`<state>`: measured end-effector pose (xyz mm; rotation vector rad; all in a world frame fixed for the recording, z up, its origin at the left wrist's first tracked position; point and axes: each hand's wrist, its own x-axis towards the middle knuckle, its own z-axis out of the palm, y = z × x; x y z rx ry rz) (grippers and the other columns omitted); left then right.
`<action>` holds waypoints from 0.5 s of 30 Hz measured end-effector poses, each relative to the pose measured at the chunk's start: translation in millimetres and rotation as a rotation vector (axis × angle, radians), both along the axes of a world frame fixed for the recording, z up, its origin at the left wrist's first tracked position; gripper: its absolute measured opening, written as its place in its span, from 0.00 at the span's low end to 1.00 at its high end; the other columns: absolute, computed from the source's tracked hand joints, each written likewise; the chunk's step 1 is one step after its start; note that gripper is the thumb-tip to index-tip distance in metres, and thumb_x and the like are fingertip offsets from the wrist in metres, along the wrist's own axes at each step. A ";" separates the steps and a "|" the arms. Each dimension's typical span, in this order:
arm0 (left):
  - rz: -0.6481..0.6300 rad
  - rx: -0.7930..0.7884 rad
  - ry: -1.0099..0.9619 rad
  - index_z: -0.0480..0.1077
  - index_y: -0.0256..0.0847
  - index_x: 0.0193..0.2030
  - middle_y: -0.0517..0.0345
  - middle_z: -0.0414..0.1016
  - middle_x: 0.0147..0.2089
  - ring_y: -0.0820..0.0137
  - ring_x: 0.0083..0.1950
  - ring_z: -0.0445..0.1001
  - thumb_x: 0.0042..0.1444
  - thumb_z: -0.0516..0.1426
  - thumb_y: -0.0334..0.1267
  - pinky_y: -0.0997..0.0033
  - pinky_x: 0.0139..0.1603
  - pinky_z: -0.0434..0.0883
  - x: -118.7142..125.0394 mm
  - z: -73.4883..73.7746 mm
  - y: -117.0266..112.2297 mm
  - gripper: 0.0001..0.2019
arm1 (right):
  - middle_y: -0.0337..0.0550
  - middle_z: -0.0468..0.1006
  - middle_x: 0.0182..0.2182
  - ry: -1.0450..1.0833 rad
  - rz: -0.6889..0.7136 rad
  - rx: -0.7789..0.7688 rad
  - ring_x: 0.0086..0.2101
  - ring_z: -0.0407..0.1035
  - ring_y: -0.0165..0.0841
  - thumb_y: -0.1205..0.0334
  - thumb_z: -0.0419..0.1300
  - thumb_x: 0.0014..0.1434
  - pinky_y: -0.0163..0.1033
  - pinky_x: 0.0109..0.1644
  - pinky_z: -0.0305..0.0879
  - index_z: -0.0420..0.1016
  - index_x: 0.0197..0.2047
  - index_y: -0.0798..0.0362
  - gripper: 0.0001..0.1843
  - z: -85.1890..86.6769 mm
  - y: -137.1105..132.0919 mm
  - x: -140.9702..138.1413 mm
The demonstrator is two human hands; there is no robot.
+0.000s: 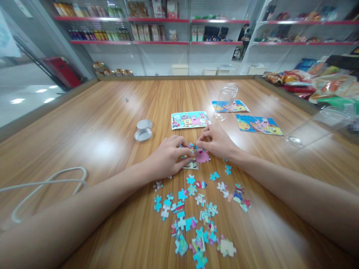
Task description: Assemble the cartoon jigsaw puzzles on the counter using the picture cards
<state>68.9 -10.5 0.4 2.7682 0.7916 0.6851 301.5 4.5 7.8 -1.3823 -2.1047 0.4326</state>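
Observation:
A small joined section of a jigsaw puzzle (202, 156), with a pink cartoon figure on it, lies on the table between my hands. My left hand (171, 155) rests at its left side, thumb and fingers curled over its edge and hiding part of it. At its upper right corner, the thumb and forefinger of my right hand (214, 141) are pinched together on a puzzle piece, mostly hidden by the fingertips. Many loose jigsaw pieces (182, 195) are scattered nearer to me. Just beyond my hands lies a colourful reference picture (190, 120) of cartoon characters.
Two round metal lids (143, 135) lie to the left, and a white cable (50, 182) loops at the near left. On the right are two blue picture cards (259, 124), a standing clear jar (226, 101) and another clear jar (314, 125). Stocked shelves (159, 43) stand behind.

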 end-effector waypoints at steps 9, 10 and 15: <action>-0.005 0.034 0.049 0.78 0.44 0.47 0.49 0.73 0.52 0.60 0.55 0.70 0.69 0.55 0.43 0.57 0.55 0.67 -0.1 3.1 -2.6 0.11 | 0.49 0.76 0.43 -0.053 -0.081 0.084 0.48 0.68 0.46 0.56 0.69 0.53 0.53 0.55 0.61 0.81 0.43 0.50 0.14 -2.6 -4.3 -1.6; -0.024 0.050 0.061 0.77 0.43 0.47 0.49 0.72 0.56 0.59 0.59 0.69 0.69 0.54 0.42 0.55 0.57 0.66 0.0 3.4 -3.0 0.11 | 0.48 0.77 0.43 -0.029 -0.077 0.101 0.48 0.68 0.45 0.57 0.68 0.54 0.52 0.55 0.61 0.80 0.43 0.51 0.14 -1.8 -3.2 0.0; -0.092 0.043 0.113 0.72 0.39 0.48 0.51 0.72 0.62 0.61 0.65 0.68 0.71 0.50 0.39 0.56 0.63 0.64 0.1 3.8 -3.6 0.10 | 0.45 0.81 0.34 0.015 -0.072 0.127 0.37 0.72 0.36 0.67 0.60 0.56 0.42 0.44 0.65 0.80 0.36 0.54 0.06 16.5 4.3 17.3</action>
